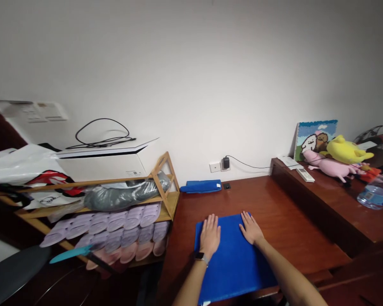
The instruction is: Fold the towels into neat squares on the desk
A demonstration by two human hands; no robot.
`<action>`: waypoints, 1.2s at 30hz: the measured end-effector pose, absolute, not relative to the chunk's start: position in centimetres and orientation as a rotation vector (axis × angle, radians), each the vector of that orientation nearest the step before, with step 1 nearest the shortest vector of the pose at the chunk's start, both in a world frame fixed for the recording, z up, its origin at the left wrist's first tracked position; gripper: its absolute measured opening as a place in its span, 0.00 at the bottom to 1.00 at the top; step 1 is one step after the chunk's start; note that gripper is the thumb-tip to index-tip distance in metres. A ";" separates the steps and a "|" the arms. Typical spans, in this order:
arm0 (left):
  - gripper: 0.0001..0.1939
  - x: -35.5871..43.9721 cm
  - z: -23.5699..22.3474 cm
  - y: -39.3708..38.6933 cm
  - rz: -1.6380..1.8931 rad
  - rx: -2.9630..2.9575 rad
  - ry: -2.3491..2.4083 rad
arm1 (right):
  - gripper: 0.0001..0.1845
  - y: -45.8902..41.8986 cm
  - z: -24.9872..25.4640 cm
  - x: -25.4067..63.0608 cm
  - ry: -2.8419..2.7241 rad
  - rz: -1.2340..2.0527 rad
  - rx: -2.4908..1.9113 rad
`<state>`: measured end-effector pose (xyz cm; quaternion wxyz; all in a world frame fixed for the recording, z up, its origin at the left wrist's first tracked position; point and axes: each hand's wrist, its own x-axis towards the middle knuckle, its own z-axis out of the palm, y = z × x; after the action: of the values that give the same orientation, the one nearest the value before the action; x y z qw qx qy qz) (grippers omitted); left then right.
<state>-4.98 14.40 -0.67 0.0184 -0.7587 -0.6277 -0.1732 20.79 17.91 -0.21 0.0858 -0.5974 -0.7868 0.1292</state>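
A blue cloth (pixel 232 263) lies spread flat on the reddish-brown wooden desk (pixel 293 229), with a small white tag at its near left corner. My left hand (pixel 210 234), with a watch on the wrist, rests palm down on the cloth's far left part, fingers stretched forward. Over the far right corner my right hand (pixel 251 229) lies flat too, its fingers slightly spread. Neither hand grips anything. Behind them, against the wall, is a folded blue cloth (pixel 202 186) with a white tag.
Left of the desk stands a wooden rack (pixel 166 187) with several slippers (pixel 116 221) and a white box (pixel 102 165) on top. A raised surface at the right holds a remote control (pixel 305 175), plush toys (pixel 344 149) and a water bottle (pixel 375 195). A charger (pixel 226 162) is plugged into the wall.
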 end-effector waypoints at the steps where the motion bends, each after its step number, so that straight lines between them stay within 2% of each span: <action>1: 0.31 -3.0 -0.6 14.7 -0.527 -2.428 -1.911 | 0.43 17.9 -0.6 20.7 -2.339 0.396 -1.793; 4: 0.30 2.1 -1.5 15.4 -0.494 -2.568 -1.886 | 0.42 18.2 -1.6 20.6 -2.318 0.390 -1.807; 7: 0.29 3.8 -2.8 16.0 -0.481 -2.609 -1.878 | 0.42 18.4 -2.0 20.6 -2.302 0.387 -1.825; 21: 0.33 -9.8 -1.8 17.0 -0.180 -2.297 -2.106 | 0.42 18.5 -2.2 20.6 -2.296 0.371 -1.874; 30: 0.31 -8.7 0.0 17.0 -0.184 -2.278 -2.151 | 0.41 19.3 -1.3 20.4 -2.334 0.388 -1.943; 33: 0.31 -6.7 0.8 15.1 -0.258 -2.294 -2.085 | 0.42 18.7 -0.2 20.3 -2.364 0.439 -1.937; 36: 0.30 -3.6 0.4 11.5 -0.406 -2.398 -1.901 | 0.41 15.6 -0.9 20.1 -2.321 0.356 -1.848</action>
<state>-3.60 11.49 0.43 0.0273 -0.7766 -0.6155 -0.1314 20.11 15.65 -0.93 0.0765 -0.6166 -0.7745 0.1186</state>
